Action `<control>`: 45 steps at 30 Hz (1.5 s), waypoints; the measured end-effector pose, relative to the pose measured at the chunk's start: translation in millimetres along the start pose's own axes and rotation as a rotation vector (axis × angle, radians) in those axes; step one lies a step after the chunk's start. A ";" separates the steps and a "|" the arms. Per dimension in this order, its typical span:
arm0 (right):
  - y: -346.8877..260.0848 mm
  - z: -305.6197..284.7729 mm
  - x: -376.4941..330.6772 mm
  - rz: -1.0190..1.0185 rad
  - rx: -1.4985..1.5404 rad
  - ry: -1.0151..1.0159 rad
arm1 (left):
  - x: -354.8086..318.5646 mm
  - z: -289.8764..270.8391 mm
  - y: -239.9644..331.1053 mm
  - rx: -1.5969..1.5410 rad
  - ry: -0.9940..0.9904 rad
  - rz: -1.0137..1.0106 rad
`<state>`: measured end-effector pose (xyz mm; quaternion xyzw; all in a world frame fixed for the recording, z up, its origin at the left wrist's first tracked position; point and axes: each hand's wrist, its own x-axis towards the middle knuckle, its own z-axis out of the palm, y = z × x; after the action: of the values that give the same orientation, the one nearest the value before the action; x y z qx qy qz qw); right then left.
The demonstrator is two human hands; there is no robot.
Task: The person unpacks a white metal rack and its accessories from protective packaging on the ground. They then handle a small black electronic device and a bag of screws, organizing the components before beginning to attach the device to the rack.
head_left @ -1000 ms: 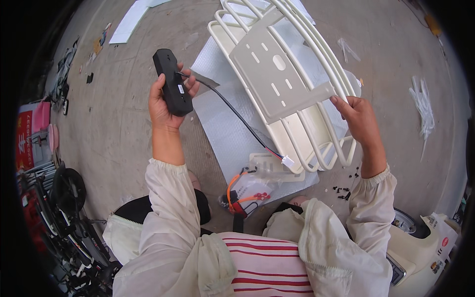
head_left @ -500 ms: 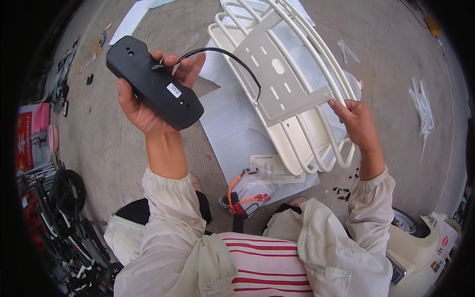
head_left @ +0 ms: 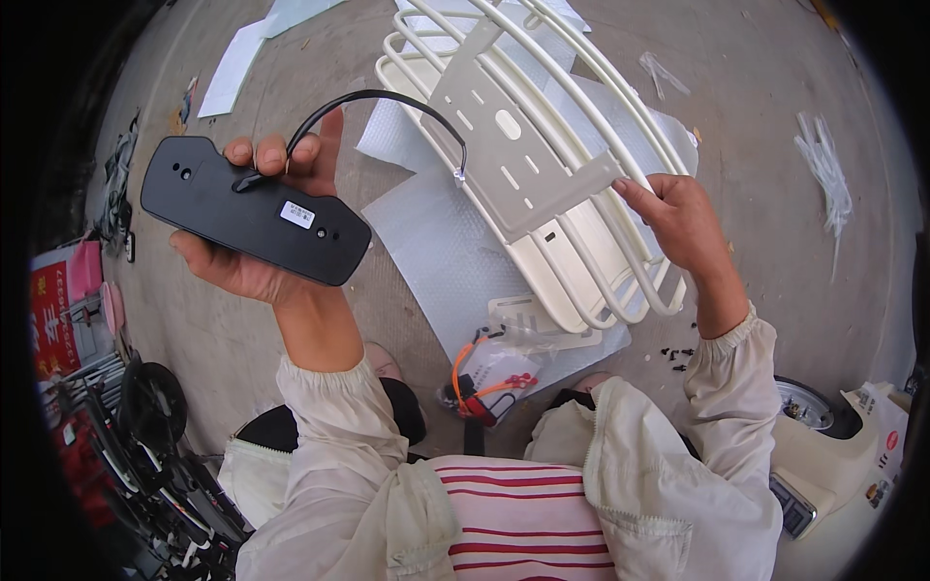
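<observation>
Low in the frame, just above the striped shirt, a clear plastic bag (head_left: pixel 489 373) of orange and red wiring lies on the concrete floor (head_left: pixel 291 320), with small black screws (head_left: pixel 675 354) scattered to its right. At the left edge sits a red sign (head_left: pixel 50 308), rectangular and partly cut off. Left of centre, the left hand (head_left: pixel 254 254) has its fingers wrapped around a long black plastic housing (head_left: pixel 254 210) bearing a small white rectangular label; its black cable (head_left: pixel 387 102) arcs rightward to the rack. Right of centre, the right hand (head_left: pixel 681 215) pinches the corner of the grey mounting plate (head_left: pixel 504 155) on a cream wire rack (head_left: pixel 581 232). Bubble wrap (head_left: pixel 436 252) lies beneath, and white paper (head_left: pixel 232 68) at upper left.
</observation>
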<state>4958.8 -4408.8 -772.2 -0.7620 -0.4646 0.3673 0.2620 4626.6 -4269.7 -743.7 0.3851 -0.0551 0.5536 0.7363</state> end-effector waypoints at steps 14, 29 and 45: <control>1.4 4.8 -0.8 -0.031 -0.038 0.006 | 11.3 4.0 -14.5 0.059 0.099 0.060; 4.8 6.8 0.2 -0.101 -0.136 0.018 | 24.9 2.7 -23.1 0.091 0.074 0.078; 0.5 18.0 -6.7 -0.097 -0.098 0.016 | -45.9 -48.2 -36.8 0.210 0.684 -0.476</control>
<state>4942.5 -4414.0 -781.1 -0.7533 -0.5163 0.3250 0.2456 4624.1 -4278.3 -819.2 0.2544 0.3392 0.4666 0.7762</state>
